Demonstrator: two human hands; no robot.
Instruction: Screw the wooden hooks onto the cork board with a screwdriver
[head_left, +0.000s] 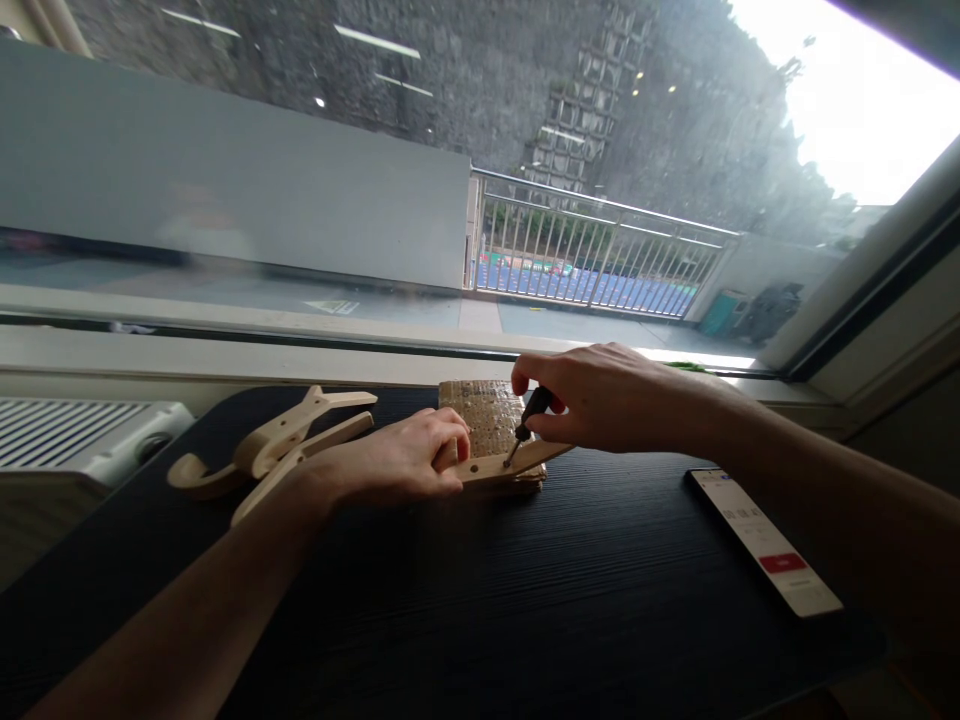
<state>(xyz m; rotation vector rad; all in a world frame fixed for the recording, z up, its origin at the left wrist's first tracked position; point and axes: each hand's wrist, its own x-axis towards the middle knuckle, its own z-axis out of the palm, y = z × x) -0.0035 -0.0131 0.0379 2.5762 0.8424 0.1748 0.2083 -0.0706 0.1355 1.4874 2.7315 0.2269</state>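
My left hand [409, 455] is closed around one end of a light wooden piece [484, 469] with dark holes in it. In my right hand [611, 400] is a short dark-handled screwdriver [534, 405], tilted, its tip at a screw or hole in the wood. The wooden piece rests on a tape-wrapped cardboard block [480, 405]. Left of my left hand, curved wooden parts [289, 440] with holes lie on the dark table, partly behind my forearm. My right fingers hide some of the screwdriver's handle.
A phone [769, 545] with a lit timer-like screen lies on the black table [480, 610] at the right, near my right forearm. The window sill [225, 358] runs along the table's far edge. A white radiator [82, 430] stands at the left.
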